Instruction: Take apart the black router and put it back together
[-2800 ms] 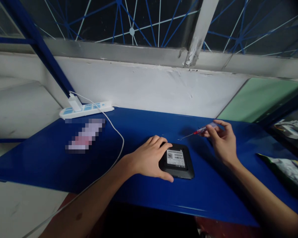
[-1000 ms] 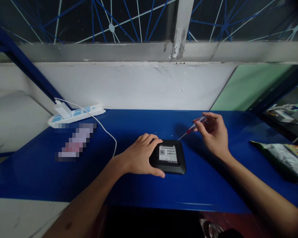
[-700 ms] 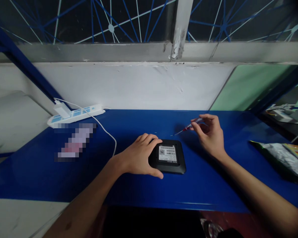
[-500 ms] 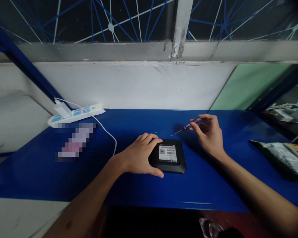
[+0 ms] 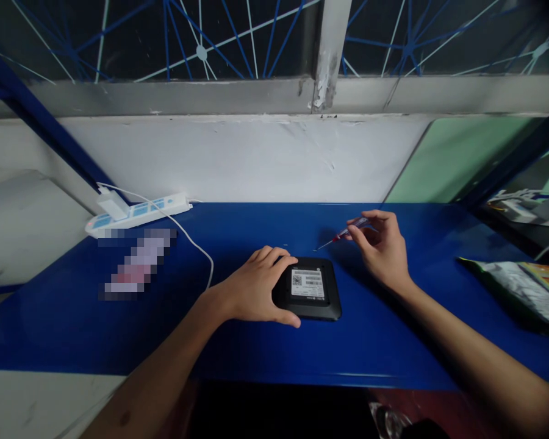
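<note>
A black flat device [image 5: 332, 292] with a white printed label lies on the blue table [image 5: 265, 353]. Around its left side my left hand [image 5: 256, 286] is wrapped, fingers at the far edge and thumb at the near edge. My right hand [image 5: 382, 247] pinches a small screwdriver [image 5: 341, 235] with a clear and red handle. Its thin tip points down and left, by a tiny light piece [image 5: 315, 250] on the table beyond the device. Another tiny piece [image 5: 285, 245] lies further left.
A white power strip [image 5: 165, 207] with a plugged-in charger [image 5: 113, 204] and a white cable [image 5: 192, 238] is at the back left. Near it lies a blurred-out item [image 5: 139, 259]. A green and silver packet [image 5: 507, 286] lies on the right.
The whole view has shifted very slightly. Both hands, the device and the screwdriver keep nearly the same places.
</note>
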The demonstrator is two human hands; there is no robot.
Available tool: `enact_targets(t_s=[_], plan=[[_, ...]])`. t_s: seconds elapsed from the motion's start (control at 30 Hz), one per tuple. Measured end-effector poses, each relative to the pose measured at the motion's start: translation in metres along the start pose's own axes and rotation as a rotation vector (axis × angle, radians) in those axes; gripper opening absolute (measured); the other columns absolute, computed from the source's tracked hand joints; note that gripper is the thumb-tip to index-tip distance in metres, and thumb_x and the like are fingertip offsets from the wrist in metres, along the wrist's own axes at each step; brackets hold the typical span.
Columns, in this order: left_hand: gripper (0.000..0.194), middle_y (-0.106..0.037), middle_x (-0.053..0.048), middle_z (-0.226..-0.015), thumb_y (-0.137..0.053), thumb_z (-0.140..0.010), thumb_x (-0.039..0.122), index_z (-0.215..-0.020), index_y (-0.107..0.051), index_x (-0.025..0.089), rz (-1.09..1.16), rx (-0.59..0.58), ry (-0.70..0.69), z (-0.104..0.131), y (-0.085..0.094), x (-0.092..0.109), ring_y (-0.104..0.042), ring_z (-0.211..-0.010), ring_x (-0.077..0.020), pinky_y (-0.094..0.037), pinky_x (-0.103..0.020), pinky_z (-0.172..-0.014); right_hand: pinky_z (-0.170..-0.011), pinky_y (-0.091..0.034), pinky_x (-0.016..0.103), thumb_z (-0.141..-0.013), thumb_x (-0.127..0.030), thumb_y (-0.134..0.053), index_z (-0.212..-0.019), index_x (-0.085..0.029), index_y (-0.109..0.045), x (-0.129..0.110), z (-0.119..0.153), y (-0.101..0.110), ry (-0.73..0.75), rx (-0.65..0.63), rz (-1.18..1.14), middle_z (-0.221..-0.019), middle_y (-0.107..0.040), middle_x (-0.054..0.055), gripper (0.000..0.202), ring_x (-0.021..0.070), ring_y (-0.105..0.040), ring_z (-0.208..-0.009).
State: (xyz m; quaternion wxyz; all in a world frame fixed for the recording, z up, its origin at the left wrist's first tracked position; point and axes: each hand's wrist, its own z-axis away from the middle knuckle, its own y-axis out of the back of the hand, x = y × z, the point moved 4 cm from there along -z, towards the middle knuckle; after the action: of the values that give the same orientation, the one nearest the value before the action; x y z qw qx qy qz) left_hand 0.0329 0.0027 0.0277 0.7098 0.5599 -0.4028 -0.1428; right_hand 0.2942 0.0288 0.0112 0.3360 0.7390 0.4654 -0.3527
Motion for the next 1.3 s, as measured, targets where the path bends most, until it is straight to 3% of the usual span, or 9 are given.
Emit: enact_targets(t_s=[0.3,0.63,0.83,1.03,1.3], plan=[[0.098,-0.047,-0.012,-0.144,-0.074,-0.064,0.070,-0.144,-0.043,0.023,-0.014,0.026,-0.025,0.000,-0.001,-0.002,-0.039,-0.136,-0.0374,-0.031,-0.056,-0.115,-0.072,-0.064,0.038,-0.085,-0.035,-0.072,-0.112,-0.026,-0.049,-0.002,0.000,0.000,0.013,0.007,-0.017,-0.101,-0.071,0.005,0.036,0.0198,-0.075,-0.081],[0.100,-0.050,-0.013,-0.142,-0.073,-0.063,0.075,-0.142,-0.046,0.020,-0.009,0.069,-0.026,-0.005,0.000,-0.001,-0.042,-0.132,-0.0373,-0.035,-0.056,-0.113,-0.057,-0.058,0.031,-0.085,-0.033,-0.072,-0.114,-0.027,-0.056,-0.024,-0.006,0.016,0.097,0.141,0.005,-0.088,-0.067,0.001,0.033,0.0135,-0.064,-0.062],[0.100,-0.047,-0.014,-0.147,-0.071,-0.065,0.075,-0.144,-0.044,0.018,-0.012,0.087,-0.002,-0.006,-0.002,-0.004,-0.039,-0.136,-0.0377,-0.034,-0.055,-0.114,-0.054,-0.055,0.030,-0.085,-0.032,-0.071,-0.110,-0.025,-0.060,-0.036,-0.001,0.008,0.024,0.081,-0.119,-0.082,-0.067,-0.001,0.028,0.0113,-0.060,-0.056],[0.101,-0.049,-0.014,-0.146,-0.072,-0.065,0.076,-0.144,-0.044,0.018,-0.002,0.110,-0.015,-0.007,-0.001,-0.003,-0.041,-0.136,-0.0369,-0.034,-0.054,-0.115,-0.057,-0.058,0.031,-0.086,-0.034,-0.070,-0.108,-0.027,-0.060,-0.037,0.010,-0.003,-0.050,-0.020,-0.168,-0.083,-0.070,0.001,0.025,0.0159,-0.067,-0.069],[0.101,-0.048,-0.014,-0.148,-0.071,-0.067,0.077,-0.145,-0.043,0.019,-0.013,0.103,-0.016,-0.007,-0.001,-0.001,-0.041,-0.136,-0.0374,-0.034,-0.055,-0.115,-0.061,-0.059,0.030,-0.087,-0.033,-0.070,-0.109,-0.027,-0.060,-0.034,0.013,-0.006,-0.037,-0.042,-0.156,-0.085,-0.069,0.001,0.026,0.0171,-0.070,-0.077]])
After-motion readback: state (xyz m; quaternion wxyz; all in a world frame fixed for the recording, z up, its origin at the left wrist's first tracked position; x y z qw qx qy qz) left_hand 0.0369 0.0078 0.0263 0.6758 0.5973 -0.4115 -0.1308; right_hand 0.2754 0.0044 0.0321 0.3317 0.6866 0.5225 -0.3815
